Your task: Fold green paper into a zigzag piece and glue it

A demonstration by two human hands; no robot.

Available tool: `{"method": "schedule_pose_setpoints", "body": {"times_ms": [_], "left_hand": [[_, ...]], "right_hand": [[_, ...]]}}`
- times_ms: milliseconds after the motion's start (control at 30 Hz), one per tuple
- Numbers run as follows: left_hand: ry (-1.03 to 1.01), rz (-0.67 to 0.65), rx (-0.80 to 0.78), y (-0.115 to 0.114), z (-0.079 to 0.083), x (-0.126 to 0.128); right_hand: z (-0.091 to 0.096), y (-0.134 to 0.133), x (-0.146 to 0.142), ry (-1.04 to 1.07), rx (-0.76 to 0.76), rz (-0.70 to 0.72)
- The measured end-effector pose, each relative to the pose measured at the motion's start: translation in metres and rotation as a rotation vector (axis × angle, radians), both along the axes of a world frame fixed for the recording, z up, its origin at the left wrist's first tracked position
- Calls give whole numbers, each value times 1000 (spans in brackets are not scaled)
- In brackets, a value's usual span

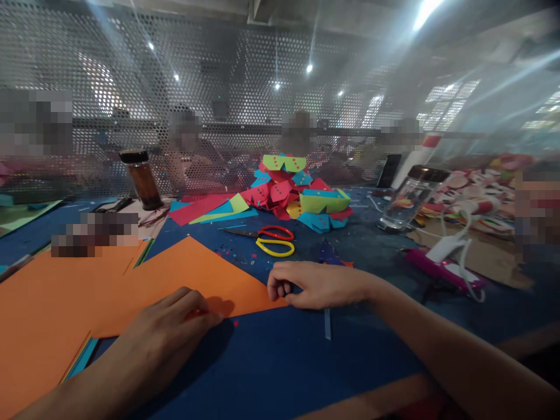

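Observation:
A sheet of orange paper (pixel 188 268) lies on the blue table, one pointed corner aimed right. My left hand (pixel 175 321) is closed at its near edge, thumb and bent fingers together on the paper. At the right-hand corner, my right hand (pixel 312 283) curls its fingers round the paper's tip; the fingertips are partly hidden. Just beyond lie scissors (pixel 275 247) with one red and one yellow handle loop. A dark blue tool (pixel 329 252) with an orange tip sits behind my right wrist, partly covered by it.
Cut paper pieces (pixel 280 192) form a bright heap at the back. More orange sheets (pixel 39 326) are stacked at left. A brown-filled jar (pixel 142 181), a clear bottle (pixel 409 198) and a purple device with a white cable (pixel 446 268) stand around. People sit beyond the perforated screen (pixel 219 76).

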State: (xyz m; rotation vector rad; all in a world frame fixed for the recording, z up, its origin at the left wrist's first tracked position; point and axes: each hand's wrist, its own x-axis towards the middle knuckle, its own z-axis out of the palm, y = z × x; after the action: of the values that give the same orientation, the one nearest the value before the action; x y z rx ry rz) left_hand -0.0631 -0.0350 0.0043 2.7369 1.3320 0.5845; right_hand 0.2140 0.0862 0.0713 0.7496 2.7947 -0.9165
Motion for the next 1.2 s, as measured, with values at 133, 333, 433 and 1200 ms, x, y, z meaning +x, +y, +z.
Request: {"method": "schedule_pose_setpoints", "body": {"times_ms": [133,333,433,1200], "left_hand": [[9,10,10,0,1,1],[39,30,15,1,-1,0],[23,25,-6,1,-1,0],[-66,57,9,5,3,1]], "right_hand": [[-6,0,-2,24,25,-44],[-16,-12,-16,241,190,-10],[-17,-14,-19,230,211,3],[-25,-15,-18,219,429,81]]}}
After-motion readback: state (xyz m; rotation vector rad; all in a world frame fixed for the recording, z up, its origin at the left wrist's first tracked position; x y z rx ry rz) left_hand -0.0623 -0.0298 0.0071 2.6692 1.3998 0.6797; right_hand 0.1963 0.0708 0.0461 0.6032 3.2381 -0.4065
